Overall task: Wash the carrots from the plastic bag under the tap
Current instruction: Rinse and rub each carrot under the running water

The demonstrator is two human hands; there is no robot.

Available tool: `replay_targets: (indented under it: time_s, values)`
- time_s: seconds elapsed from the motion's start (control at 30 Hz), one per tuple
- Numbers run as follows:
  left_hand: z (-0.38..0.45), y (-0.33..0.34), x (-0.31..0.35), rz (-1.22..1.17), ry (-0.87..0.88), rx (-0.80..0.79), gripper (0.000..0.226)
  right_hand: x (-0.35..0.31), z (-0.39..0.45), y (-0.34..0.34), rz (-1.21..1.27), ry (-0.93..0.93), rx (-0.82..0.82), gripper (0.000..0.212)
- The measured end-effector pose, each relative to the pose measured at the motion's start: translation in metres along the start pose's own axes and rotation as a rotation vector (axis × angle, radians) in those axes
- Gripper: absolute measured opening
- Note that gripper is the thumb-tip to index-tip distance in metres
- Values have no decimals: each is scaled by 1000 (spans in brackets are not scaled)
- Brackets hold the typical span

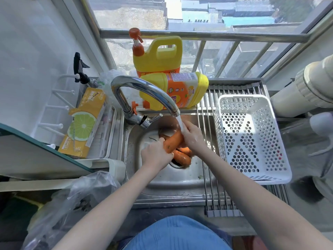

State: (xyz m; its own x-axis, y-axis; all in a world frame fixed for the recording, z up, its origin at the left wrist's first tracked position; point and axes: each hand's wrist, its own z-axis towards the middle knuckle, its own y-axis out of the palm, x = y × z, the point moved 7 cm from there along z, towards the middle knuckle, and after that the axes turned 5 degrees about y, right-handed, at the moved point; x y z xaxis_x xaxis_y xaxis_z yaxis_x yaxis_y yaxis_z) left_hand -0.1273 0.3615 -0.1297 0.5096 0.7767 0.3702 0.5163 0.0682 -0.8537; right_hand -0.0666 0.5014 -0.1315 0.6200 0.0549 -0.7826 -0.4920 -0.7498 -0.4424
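Note:
Water runs from the chrome tap (144,89) into the steel sink (162,179). Under the stream I hold an orange carrot (173,141) with both hands. My left hand (155,155) grips its lower end. My right hand (191,135) is curled over its upper end, right under the water. Two more carrots (182,156) lie on the sink bottom over the drain, just below the held one. The clear plastic bag (72,201) lies crumpled on the counter at the front left.
A white perforated basket (252,139) stands on a metal roll-up rack (214,193) over the sink's right side. Two yellow detergent bottles (173,91) sit behind the tap by the window. A lemon-printed box (84,123) rests in a tray at the left.

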Motion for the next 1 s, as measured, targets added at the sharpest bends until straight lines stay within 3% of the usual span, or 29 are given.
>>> replay_targets:
  time_s: [0.07, 0.17, 0.2, 0.27, 0.33, 0.4, 0.43, 0.53, 0.6, 0.73, 0.8, 0.9, 0.93, 1.0]
  values:
    - [1, -3, 5, 157, 152, 22, 23, 13, -6, -7, 72, 113, -100, 35]
    - [3, 6, 21, 279, 417, 8, 31, 17, -13, -1, -319, 139, -367, 43]
    - [5, 8, 25, 263, 456, 8, 34, 16, -18, 6, -347, 161, -463, 50]
    - [6, 5, 34, 179, 470, 69, 43, 14, -32, 18, -177, 272, -600, 73]
    - [7, -6, 35, 30, 362, 140, 63, 17, -38, 23, -43, 332, -615, 82]
    - [10, -9, 15, -223, 41, 108, 82, 30, -38, 27, 88, 357, -584, 82]
    - [9, -3, 5, -411, -141, 27, 78, 36, -38, 29, 180, 348, -576, 82]
    - [-13, 28, 17, -1154, -483, -320, 30, 50, -36, 30, 425, 337, -478, 78]
    - [-24, 41, 38, -1333, -483, -463, 44, 56, -31, 35, 397, 317, -385, 65]
    - [-22, 54, 48, -1381, -457, -477, 78, 55, -29, 41, 299, 284, -360, 37]
    - [-17, 50, 44, -1429, -406, -395, 81, 45, -28, 33, 283, 258, -380, 39]
    - [-8, 35, 27, -1264, -252, -183, 69, 29, -19, 15, 45, 176, -385, 45]
    - [-9, 35, 26, -1245, -258, -212, 60, 25, -16, 12, 105, 183, -379, 48]
    - [-19, 40, 35, -1300, -286, -409, 51, 16, -10, 15, 486, 240, -367, 53]
